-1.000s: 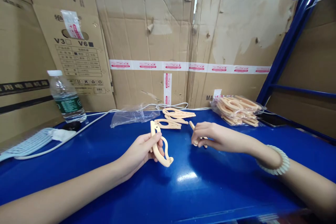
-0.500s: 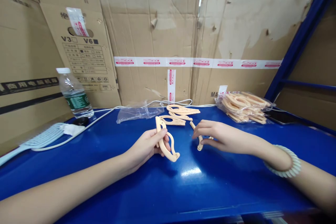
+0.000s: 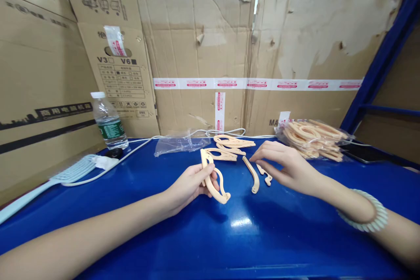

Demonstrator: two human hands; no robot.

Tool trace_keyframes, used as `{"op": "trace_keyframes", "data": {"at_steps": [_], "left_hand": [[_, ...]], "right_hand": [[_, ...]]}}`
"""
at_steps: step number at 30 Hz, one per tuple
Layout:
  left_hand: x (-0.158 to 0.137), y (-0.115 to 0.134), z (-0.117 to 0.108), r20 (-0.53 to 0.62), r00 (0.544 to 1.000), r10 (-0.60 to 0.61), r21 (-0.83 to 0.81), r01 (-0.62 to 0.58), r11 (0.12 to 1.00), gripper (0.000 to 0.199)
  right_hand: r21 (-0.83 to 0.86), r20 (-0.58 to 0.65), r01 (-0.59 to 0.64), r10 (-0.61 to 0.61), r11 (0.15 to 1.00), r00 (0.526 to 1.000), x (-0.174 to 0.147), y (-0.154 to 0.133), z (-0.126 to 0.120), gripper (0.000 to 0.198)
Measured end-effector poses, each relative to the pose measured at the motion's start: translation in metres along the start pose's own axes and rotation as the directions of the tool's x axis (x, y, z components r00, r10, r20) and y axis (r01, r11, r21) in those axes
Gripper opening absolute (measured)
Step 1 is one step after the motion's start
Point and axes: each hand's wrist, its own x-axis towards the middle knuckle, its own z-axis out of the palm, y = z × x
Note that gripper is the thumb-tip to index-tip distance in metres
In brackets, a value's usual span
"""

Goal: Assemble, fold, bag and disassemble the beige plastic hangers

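Note:
My left hand [image 3: 190,183] is closed around a cream plastic folding hanger [image 3: 214,189], its curved arms tilted up off the table. Over to the right, my right hand [image 3: 290,164] hovers with fingers bent and apart, nothing between them. Just left of its fingertips lies a loose curved hanger arm [image 3: 252,176]. A small notched hook piece [image 3: 265,176] rests beside that arm, partly under the fingers. Behind the hands, several flat folded hangers [image 3: 226,156] overlap in a little pile.
A clear plastic bag of hangers [image 3: 311,138] sits at the back right, near a dark phone [image 3: 365,153]. An empty-looking clear bag [image 3: 179,143], white cable [image 3: 144,142], water bottle [image 3: 111,124] and light-blue hairbrush [image 3: 70,173] lie along the back and left. Cardboard [image 3: 200,109] walls the blue table [image 3: 197,240].
My right hand has lifted away from the curved arm, uncovering it and the hook piece. My left hand keeps its hold on the hanger. The camera view has tipped up and shifted left.

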Motion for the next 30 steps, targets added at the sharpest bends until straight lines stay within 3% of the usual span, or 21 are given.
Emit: {"op": "trace_keyframes", "data": {"at_steps": [9,13,24,30], "left_hand": [[-0.006,0.006,0.007,0.071,0.997,0.035,0.100,-0.042,0.994,0.029],[-0.008,0.005,0.009,0.059,0.995,0.074,0.188,-0.084,0.979,0.036],[-0.003,-0.004,0.006,0.147,0.979,0.139,0.235,-0.171,0.957,0.057],[-0.006,-0.006,0.006,0.080,0.981,0.177,0.259,-0.192,0.947,0.057]], "right_hand": [[0.115,0.078,0.015,-0.024,0.993,0.997,-0.005,-0.015,0.018,0.020],[0.161,0.159,0.039,-0.065,0.986,0.985,-0.007,-0.025,0.024,0.026],[-0.109,0.287,0.266,-0.226,0.958,0.931,-0.009,-0.035,0.032,0.038],[-0.064,0.290,0.269,-0.240,0.961,0.926,-0.010,-0.038,0.032,0.037]]}}
